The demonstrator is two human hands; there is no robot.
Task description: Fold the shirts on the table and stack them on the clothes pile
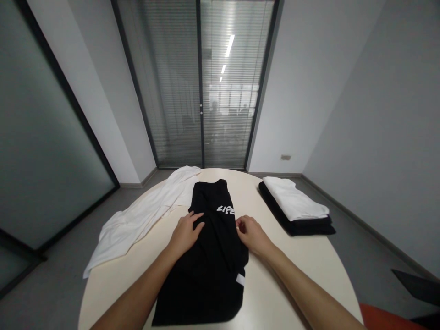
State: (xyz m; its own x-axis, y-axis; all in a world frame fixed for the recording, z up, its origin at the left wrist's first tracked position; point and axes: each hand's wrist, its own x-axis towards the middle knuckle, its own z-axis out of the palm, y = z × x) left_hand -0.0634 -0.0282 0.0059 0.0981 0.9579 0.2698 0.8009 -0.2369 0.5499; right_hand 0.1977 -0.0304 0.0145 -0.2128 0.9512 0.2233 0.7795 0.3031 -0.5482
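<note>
A black T-shirt (209, 261) with white lettering lies lengthwise on the round cream table (309, 270), folded into a narrow strip. My left hand (185, 231) rests flat on its left side, fingers stretched out. My right hand (250, 233) is at the shirt's right edge, fingers curled and pinching the black fabric there.
A crumpled white garment (137, 220) sprawls over the table's left side and hangs past the rim. At the right stands a stack of folded clothes (295, 206), white on top of black. Glass doors with blinds (199, 82) lie beyond. An orange seat (388, 318) shows at the lower right.
</note>
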